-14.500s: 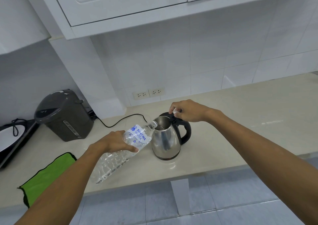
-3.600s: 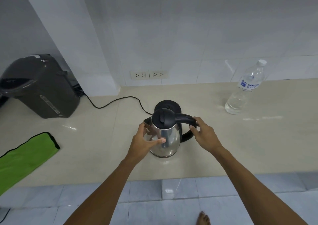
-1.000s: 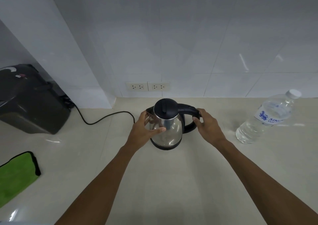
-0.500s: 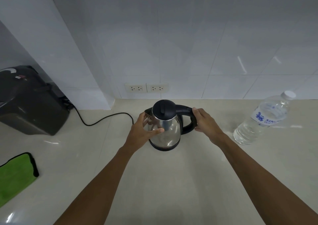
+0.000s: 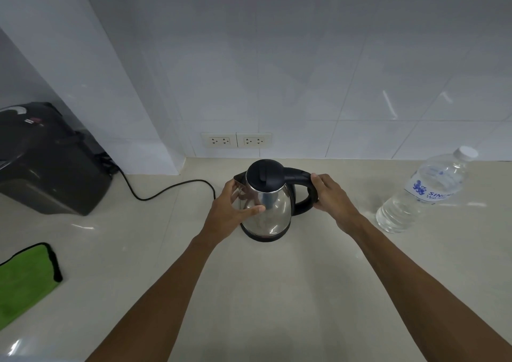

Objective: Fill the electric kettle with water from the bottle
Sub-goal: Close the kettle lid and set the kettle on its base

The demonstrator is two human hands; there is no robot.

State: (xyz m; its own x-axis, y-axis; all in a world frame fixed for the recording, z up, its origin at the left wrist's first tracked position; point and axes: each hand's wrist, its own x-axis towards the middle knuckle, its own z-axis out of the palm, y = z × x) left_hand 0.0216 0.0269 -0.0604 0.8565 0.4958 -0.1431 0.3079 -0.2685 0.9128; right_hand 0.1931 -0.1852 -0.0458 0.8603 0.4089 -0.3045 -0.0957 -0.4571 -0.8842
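Both hands are on the kettle (image 5: 266, 203), which stands upright on the bench (image 5: 277, 292) with its black lid down. The left hand (image 5: 231, 212) cups the steel body, thumb across the front; the right hand (image 5: 331, 195) wraps the black handle. The kettle seems to sit on its dark base, so the step in hand looks like seating or squaring it there, after the pour. How much water it holds cannot be told with the lid shut.

The bottle (image 5: 421, 195) stands capped, well off to the right of the right hand, some water left in it. The next move likely calls only for letting go, or pressing a switch, which is not in view.

Room is ample: bare bench lies toward the person and on both sides. A cord (image 5: 166, 192) runs just left of the left hand; the wall with sockets (image 5: 235, 140) is close behind the kettle.
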